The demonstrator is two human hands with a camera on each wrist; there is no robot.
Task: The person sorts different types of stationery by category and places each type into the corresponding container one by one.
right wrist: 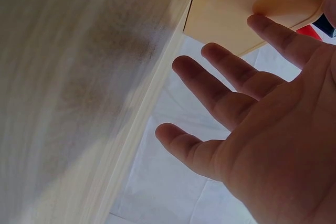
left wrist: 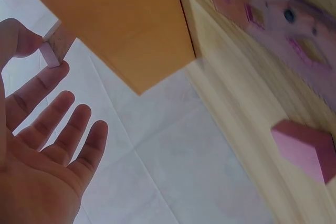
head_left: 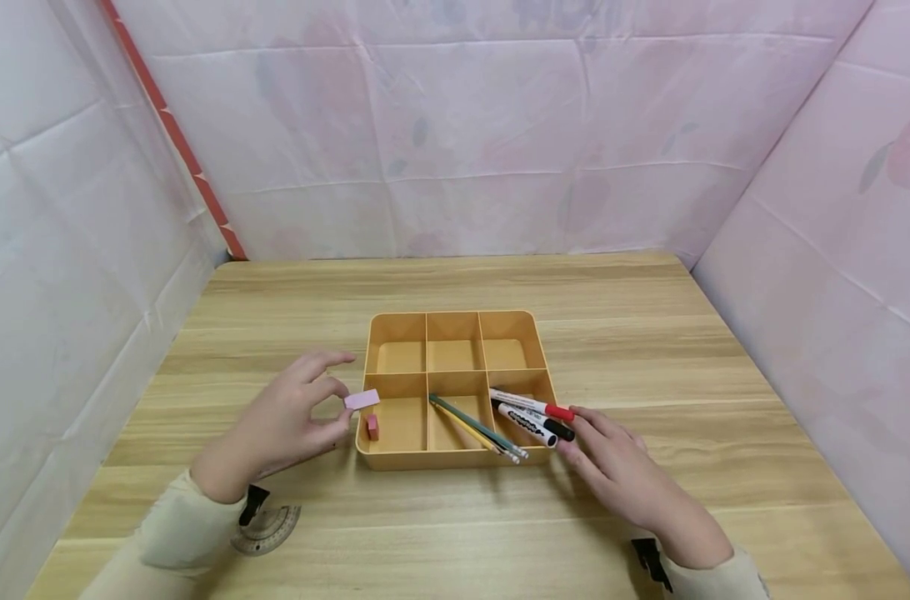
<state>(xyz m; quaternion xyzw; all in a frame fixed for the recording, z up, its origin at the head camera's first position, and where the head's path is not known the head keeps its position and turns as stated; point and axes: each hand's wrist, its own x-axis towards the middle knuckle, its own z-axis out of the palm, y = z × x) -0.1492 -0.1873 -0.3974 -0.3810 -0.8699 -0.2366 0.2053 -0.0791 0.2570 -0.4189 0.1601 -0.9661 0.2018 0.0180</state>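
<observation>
My left hand (head_left: 293, 412) pinches a pale lilac eraser (head_left: 362, 400) between thumb and index finger, over the left rim of a yellow divided box (head_left: 455, 458). The other left fingers are spread. Below that eraser, a darker pink eraser (head_left: 372, 427) stands in the front left compartment. My right hand (head_left: 623, 471) has its fingers extended by the box's front right corner, a fingertip at the outer wall in the right wrist view. Close to it, red- and black-capped markers (head_left: 530, 417) lean out of the front right compartment. Pencils (head_left: 477, 429) lean in the front middle one.
A clear protractor (head_left: 267, 530) lies by the left wrist. In the left wrist view, a purple ruler-like stencil (left wrist: 278, 22) and a pink block-shaped eraser (left wrist: 304, 150) lie on the wooden table (head_left: 455, 542). Cloth-covered walls (head_left: 470, 150) surround the table's back and sides.
</observation>
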